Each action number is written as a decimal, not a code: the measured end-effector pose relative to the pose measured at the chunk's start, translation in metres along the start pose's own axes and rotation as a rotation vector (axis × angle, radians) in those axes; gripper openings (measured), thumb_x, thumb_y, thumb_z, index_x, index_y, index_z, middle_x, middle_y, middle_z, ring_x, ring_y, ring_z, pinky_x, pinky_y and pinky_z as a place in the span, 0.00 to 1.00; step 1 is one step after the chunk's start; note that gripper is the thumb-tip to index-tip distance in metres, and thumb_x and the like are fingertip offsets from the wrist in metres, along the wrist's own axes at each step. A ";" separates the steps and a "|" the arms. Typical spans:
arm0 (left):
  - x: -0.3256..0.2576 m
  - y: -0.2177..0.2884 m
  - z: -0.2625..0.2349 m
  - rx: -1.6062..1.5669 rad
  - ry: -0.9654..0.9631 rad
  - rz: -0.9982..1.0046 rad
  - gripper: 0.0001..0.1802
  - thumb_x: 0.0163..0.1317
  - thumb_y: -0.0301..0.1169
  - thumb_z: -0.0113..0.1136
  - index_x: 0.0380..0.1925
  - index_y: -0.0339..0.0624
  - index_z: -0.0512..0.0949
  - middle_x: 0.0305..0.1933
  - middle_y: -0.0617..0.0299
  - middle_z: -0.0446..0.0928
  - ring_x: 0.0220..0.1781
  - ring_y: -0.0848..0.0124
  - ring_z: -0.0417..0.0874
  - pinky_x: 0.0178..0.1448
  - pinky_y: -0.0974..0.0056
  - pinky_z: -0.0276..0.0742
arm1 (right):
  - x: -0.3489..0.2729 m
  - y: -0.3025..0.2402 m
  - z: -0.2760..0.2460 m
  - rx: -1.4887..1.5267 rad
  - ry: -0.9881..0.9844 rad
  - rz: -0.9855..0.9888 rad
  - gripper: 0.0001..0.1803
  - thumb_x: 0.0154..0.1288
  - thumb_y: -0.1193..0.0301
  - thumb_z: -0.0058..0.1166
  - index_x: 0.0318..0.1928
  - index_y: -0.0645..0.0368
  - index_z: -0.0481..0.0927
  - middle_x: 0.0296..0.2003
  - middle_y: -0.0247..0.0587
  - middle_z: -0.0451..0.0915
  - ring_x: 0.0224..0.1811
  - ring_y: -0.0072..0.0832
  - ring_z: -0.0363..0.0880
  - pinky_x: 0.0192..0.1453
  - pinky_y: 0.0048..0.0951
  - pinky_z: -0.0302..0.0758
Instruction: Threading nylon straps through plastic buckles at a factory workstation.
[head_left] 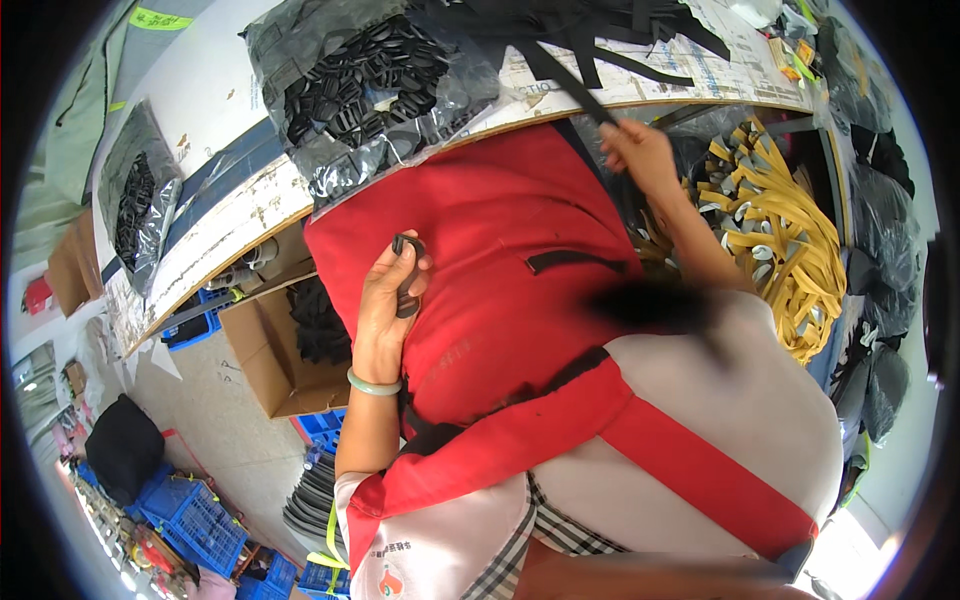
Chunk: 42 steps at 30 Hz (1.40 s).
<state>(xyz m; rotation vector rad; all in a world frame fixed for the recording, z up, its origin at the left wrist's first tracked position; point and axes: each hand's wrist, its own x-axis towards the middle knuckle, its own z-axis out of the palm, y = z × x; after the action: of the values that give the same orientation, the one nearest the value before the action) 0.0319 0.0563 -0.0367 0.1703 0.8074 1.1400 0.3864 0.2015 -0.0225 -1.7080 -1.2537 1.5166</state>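
My left hand (380, 295) is in front of the red apron (490, 240), its fingers closed on a few small black plastic buckles (408, 303). One sits at the thumb and fingertips, others lie against the palm; their exact shape is partly hidden. At the table's front edge, my right hand (643, 155) pinches a black webbing strap (568, 82). That strap runs back to a pile of black straps (600, 30) on the table. Left of the pile, an opened clear plastic bag (465, 90) holds many loose black buckles (370, 80).
A smaller bag of black parts (135, 210) lies at the table's left end. Yellow straps (780, 240) hang in a bundle at right. Under the table stand a cardboard box (260, 350) and, further left, blue crates (195, 520). The worn table edge (230, 240) curves across.
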 end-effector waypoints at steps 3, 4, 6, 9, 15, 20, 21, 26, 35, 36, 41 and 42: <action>-0.004 -0.003 -0.004 0.062 0.073 0.015 0.09 0.66 0.30 0.57 0.43 0.37 0.76 0.34 0.62 0.74 0.26 0.78 0.70 0.21 0.78 0.60 | -0.009 -0.038 -0.005 -0.327 0.506 -0.662 0.12 0.63 0.67 0.62 0.38 0.64 0.82 0.27 0.30 0.77 0.27 0.13 0.71 0.33 0.16 0.69; -0.006 -0.003 -0.008 0.089 0.027 -0.005 0.09 0.67 0.30 0.57 0.42 0.36 0.75 0.36 0.61 0.74 0.27 0.78 0.71 0.20 0.78 0.61 | -0.013 -0.053 -0.008 -0.432 0.568 -0.863 0.11 0.63 0.68 0.62 0.38 0.65 0.83 0.27 0.30 0.77 0.27 0.13 0.71 0.33 0.15 0.69; -0.007 -0.003 -0.008 0.145 0.015 -0.012 0.09 0.67 0.32 0.56 0.40 0.36 0.75 0.35 0.61 0.74 0.25 0.78 0.69 0.19 0.78 0.60 | -0.020 -0.074 -0.002 -0.414 0.550 -0.894 0.10 0.63 0.70 0.61 0.39 0.64 0.83 0.27 0.29 0.77 0.27 0.13 0.72 0.33 0.15 0.69; -0.005 -0.004 0.000 0.195 0.007 0.000 0.10 0.67 0.34 0.57 0.36 0.38 0.75 0.30 0.62 0.74 0.22 0.79 0.68 0.18 0.78 0.58 | -0.014 -0.079 0.005 -0.115 0.223 -0.621 0.08 0.65 0.70 0.58 0.39 0.64 0.83 0.26 0.29 0.77 0.26 0.13 0.72 0.32 0.15 0.69; -0.006 -0.001 0.009 -0.028 0.126 -0.003 0.10 0.68 0.36 0.56 0.38 0.41 0.76 0.31 0.62 0.74 0.29 0.74 0.74 0.24 0.74 0.71 | 0.034 -0.020 -0.005 0.311 0.224 -0.274 0.11 0.65 0.62 0.59 0.35 0.58 0.82 0.25 0.28 0.78 0.25 0.14 0.73 0.29 0.17 0.70; -0.005 0.004 0.014 -0.228 0.331 -0.072 0.11 0.69 0.37 0.53 0.43 0.42 0.74 0.37 0.61 0.73 0.40 0.66 0.78 0.32 0.69 0.84 | 0.037 -0.014 -0.009 0.033 0.083 -0.252 0.12 0.64 0.60 0.59 0.33 0.56 0.81 0.25 0.27 0.78 0.25 0.13 0.73 0.29 0.16 0.70; -0.004 0.003 0.014 -0.227 0.326 -0.071 0.11 0.69 0.37 0.53 0.43 0.42 0.74 0.37 0.61 0.73 0.40 0.66 0.78 0.32 0.69 0.84 | 0.039 -0.015 -0.013 -0.093 0.114 -0.223 0.11 0.64 0.61 0.60 0.34 0.57 0.81 0.25 0.29 0.78 0.25 0.16 0.75 0.30 0.18 0.70; -0.003 -0.005 -0.006 -0.273 0.016 -0.080 0.11 0.67 0.40 0.57 0.41 0.45 0.75 0.32 0.65 0.73 0.35 0.71 0.75 0.27 0.72 0.69 | 0.031 -0.038 -0.021 -0.789 0.416 -0.358 0.11 0.60 0.65 0.61 0.37 0.59 0.81 0.27 0.38 0.80 0.28 0.28 0.79 0.33 0.27 0.74; -0.001 -0.005 0.004 -0.226 0.080 -0.059 0.12 0.69 0.41 0.53 0.43 0.44 0.72 0.33 0.65 0.71 0.34 0.72 0.72 0.27 0.73 0.68 | 0.067 -0.088 0.070 -0.651 0.380 -1.237 0.08 0.58 0.69 0.59 0.39 0.53 0.83 0.35 0.36 0.80 0.44 0.38 0.76 0.49 0.34 0.74; -0.003 -0.005 0.002 -0.236 0.051 -0.073 0.12 0.70 0.41 0.52 0.43 0.44 0.72 0.33 0.65 0.71 0.34 0.71 0.72 0.27 0.73 0.68 | 0.067 -0.095 0.077 -0.648 0.378 -1.238 0.08 0.58 0.69 0.59 0.39 0.53 0.83 0.35 0.36 0.80 0.44 0.38 0.76 0.49 0.34 0.74; -0.006 -0.006 -0.005 -0.271 0.045 -0.049 0.12 0.70 0.39 0.52 0.43 0.43 0.71 0.33 0.64 0.71 0.34 0.72 0.71 0.27 0.73 0.67 | 0.080 -0.093 0.071 -0.938 0.452 -0.989 0.12 0.56 0.67 0.61 0.42 0.54 0.81 0.38 0.38 0.80 0.43 0.37 0.77 0.47 0.35 0.74; -0.006 -0.005 -0.005 -0.301 0.023 -0.048 0.12 0.70 0.39 0.52 0.43 0.43 0.71 0.33 0.64 0.71 0.34 0.72 0.71 0.26 0.73 0.67 | 0.082 -0.086 0.067 -1.018 0.454 -0.904 0.14 0.55 0.67 0.62 0.43 0.54 0.80 0.37 0.38 0.80 0.42 0.36 0.77 0.46 0.35 0.74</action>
<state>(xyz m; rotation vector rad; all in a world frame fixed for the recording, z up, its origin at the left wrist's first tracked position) 0.0312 0.0472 -0.0400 -0.1116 0.6475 1.2050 0.2923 0.2981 -0.0027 -1.4398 -2.2460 -0.0955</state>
